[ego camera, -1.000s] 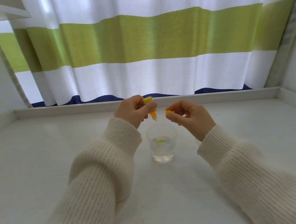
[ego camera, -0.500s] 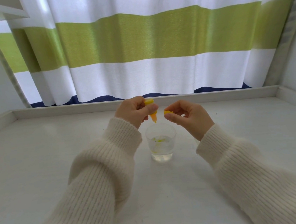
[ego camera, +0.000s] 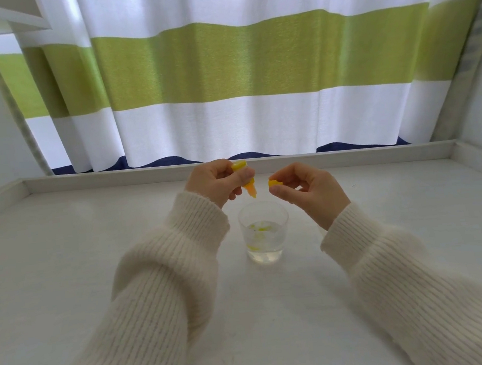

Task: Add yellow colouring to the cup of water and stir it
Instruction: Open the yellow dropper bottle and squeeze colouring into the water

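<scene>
both arms wear cream-white, chunky rib-knit sleeves, left sleeve (ego camera: 144, 296) and right sleeve (ego camera: 416, 277), loose and puffed, each ending in a tighter ribbed cuff toward 12 o'clock.
</scene>
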`<act>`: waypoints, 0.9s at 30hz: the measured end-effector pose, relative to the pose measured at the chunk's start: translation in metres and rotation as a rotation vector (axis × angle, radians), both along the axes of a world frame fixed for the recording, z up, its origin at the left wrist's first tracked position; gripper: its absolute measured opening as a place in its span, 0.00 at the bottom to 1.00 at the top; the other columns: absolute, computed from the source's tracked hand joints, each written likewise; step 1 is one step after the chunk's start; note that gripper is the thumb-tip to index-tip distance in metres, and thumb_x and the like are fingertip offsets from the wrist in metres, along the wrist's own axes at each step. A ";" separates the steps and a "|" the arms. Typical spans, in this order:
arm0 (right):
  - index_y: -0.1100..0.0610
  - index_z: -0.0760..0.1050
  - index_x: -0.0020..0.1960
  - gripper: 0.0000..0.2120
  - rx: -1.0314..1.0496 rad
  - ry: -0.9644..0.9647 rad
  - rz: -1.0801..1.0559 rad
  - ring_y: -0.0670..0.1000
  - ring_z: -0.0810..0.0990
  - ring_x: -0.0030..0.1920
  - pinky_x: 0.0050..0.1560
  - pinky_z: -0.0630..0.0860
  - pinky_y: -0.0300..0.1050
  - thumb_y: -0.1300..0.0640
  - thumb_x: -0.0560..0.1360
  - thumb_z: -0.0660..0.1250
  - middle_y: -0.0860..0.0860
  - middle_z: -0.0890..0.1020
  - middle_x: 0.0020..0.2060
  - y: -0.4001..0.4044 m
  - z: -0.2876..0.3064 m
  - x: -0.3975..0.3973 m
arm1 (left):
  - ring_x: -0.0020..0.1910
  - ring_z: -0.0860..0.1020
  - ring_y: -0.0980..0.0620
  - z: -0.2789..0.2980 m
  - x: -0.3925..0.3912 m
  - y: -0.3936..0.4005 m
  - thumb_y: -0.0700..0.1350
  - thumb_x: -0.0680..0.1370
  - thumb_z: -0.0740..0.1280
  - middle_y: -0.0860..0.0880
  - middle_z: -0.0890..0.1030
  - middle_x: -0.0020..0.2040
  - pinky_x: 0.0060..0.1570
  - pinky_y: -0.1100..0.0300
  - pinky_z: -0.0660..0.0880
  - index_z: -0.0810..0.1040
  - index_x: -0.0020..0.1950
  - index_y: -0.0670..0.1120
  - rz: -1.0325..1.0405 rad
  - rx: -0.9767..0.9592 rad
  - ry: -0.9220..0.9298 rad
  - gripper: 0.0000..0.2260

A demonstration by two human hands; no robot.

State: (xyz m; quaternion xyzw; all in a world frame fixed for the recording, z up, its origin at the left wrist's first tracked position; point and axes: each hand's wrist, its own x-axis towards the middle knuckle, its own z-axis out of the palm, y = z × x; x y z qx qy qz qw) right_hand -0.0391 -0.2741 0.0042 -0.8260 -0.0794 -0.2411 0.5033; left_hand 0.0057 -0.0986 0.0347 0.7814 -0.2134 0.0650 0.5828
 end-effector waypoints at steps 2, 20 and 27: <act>0.47 0.78 0.42 0.04 0.015 -0.010 0.015 0.40 0.79 0.40 0.45 0.77 0.38 0.52 0.68 0.71 0.42 0.82 0.38 0.001 0.000 0.000 | 0.26 0.72 0.57 0.001 0.001 0.001 0.48 0.71 0.70 0.51 0.77 0.27 0.29 0.64 0.69 0.80 0.37 0.44 -0.035 -0.080 0.081 0.07; 0.49 0.77 0.44 0.07 0.096 -0.078 0.152 0.45 0.82 0.43 0.44 0.76 0.36 0.60 0.69 0.71 0.46 0.83 0.41 0.006 0.008 -0.003 | 0.25 0.73 0.53 0.003 -0.006 -0.002 0.41 0.72 0.68 0.45 0.78 0.28 0.28 0.63 0.71 0.78 0.39 0.40 -0.172 -0.323 0.450 0.05; 0.53 0.79 0.47 0.05 0.003 -0.065 0.200 0.43 0.79 0.37 0.43 0.76 0.34 0.56 0.71 0.68 0.47 0.81 0.36 0.013 0.031 -0.006 | 0.29 0.78 0.52 0.012 -0.012 0.008 0.39 0.72 0.67 0.44 0.81 0.33 0.30 0.64 0.75 0.77 0.41 0.40 -0.237 -0.294 0.466 0.02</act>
